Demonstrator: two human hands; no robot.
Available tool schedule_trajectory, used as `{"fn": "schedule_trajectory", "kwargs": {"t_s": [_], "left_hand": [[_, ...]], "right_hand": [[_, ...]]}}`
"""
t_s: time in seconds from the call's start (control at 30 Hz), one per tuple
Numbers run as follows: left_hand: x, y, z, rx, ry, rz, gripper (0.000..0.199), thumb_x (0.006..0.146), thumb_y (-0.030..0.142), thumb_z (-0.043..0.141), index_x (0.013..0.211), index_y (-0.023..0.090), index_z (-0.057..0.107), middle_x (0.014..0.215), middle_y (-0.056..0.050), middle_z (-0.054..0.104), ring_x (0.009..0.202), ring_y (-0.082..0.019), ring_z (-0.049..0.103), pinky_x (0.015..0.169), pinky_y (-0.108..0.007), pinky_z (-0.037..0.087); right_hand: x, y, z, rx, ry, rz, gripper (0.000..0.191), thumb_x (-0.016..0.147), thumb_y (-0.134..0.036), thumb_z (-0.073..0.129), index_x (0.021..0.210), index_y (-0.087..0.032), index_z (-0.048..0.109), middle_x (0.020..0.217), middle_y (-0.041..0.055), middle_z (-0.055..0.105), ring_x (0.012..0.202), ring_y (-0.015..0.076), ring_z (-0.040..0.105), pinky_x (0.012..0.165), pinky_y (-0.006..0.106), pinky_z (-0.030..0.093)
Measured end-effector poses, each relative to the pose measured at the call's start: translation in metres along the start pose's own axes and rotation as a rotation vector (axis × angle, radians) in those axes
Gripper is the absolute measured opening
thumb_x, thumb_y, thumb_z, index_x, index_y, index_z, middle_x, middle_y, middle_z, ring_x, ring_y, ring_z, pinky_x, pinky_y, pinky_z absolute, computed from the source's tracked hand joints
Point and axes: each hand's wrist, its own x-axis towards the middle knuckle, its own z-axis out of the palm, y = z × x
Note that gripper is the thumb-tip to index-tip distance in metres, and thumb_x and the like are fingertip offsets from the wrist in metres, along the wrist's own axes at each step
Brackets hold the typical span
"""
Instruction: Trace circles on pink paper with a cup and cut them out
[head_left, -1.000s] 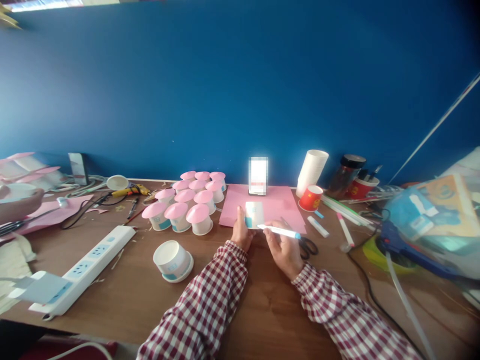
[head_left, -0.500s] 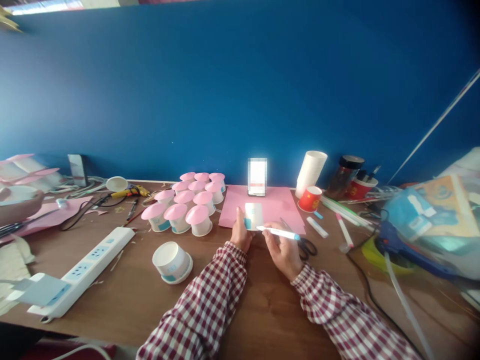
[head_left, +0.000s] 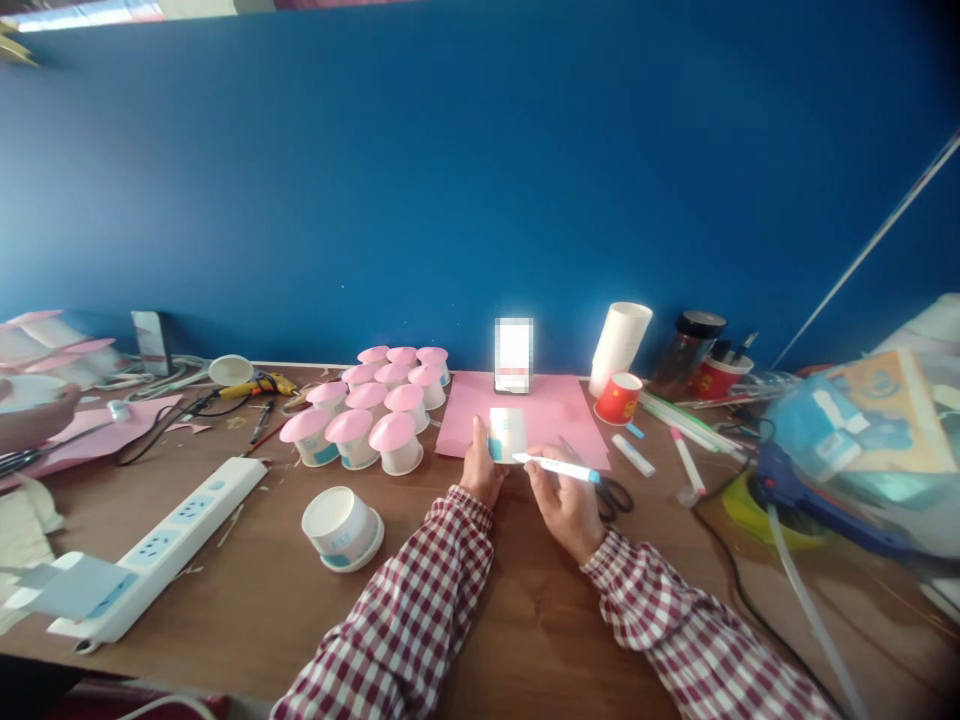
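My left hand (head_left: pixel 481 466) is closed round the left side of a white paper cup (head_left: pixel 510 430) with a blue print, its thumb pointing up along the wall. Between the fingers of my right hand (head_left: pixel 566 505) is a white marker (head_left: pixel 559 467) with a light blue end. The marker's tip points left, at the lower right of the cup; whether it touches cannot be made out. Behind the cup lies pink paper (head_left: pixel 555 400). Black-handled scissors (head_left: pixel 616 497) lie partly hidden beside my right hand.
Several pink-topped paper cups (head_left: pixel 394 432) stand left of centre. Nearer are a white cup (head_left: pixel 337 520) and a power strip (head_left: pixel 161 545). A phone (head_left: pixel 514 355) is propped behind. Stacked cups (head_left: pixel 621 345), a red cup (head_left: pixel 619 398) and a blue glue gun (head_left: pixel 810 510) are rightward. Someone else's hand (head_left: pixel 37 420) shows far left.
The view has shifted very slightly. Both my hands keep their hold on the cup and marker, with hardly any movement. The other person's hand at far left has moved a little.
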Motion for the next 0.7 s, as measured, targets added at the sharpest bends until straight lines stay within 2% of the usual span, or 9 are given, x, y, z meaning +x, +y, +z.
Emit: {"fn": "schedule_trajectory", "kwargs": {"t_s": [0.47, 0.7], "left_hand": [[0.002, -0.0024, -0.0025, 0.041, 0.0, 0.018, 0.058, 0.075, 0.072, 0.043, 0.071, 0.015, 0.052, 0.06, -0.003, 0.052, 0.052, -0.013, 0.048, 0.05, -0.026, 0.035], [0.0026, -0.0025, -0.0019, 0.036, 0.002, 0.011, 0.057, 0.077, 0.071, 0.042, 0.072, 0.015, 0.053, 0.061, -0.004, 0.054, 0.053, -0.013, 0.05, 0.051, -0.026, 0.036]], "right_hand": [[0.002, -0.0018, -0.0033, -0.026, -0.054, 0.001, 0.011, 0.09, -0.023, 0.045, 0.089, -0.018, 0.055, 0.08, 0.004, 0.06, 0.076, 0.0172, 0.056, 0.073, 0.028, 0.043], [0.0013, -0.0021, -0.0022, -0.041, -0.043, 0.009, 0.011, 0.09, -0.023, 0.045, 0.088, -0.018, 0.055, 0.079, 0.0035, 0.06, 0.074, 0.0167, 0.056, 0.072, 0.029, 0.043]]}}
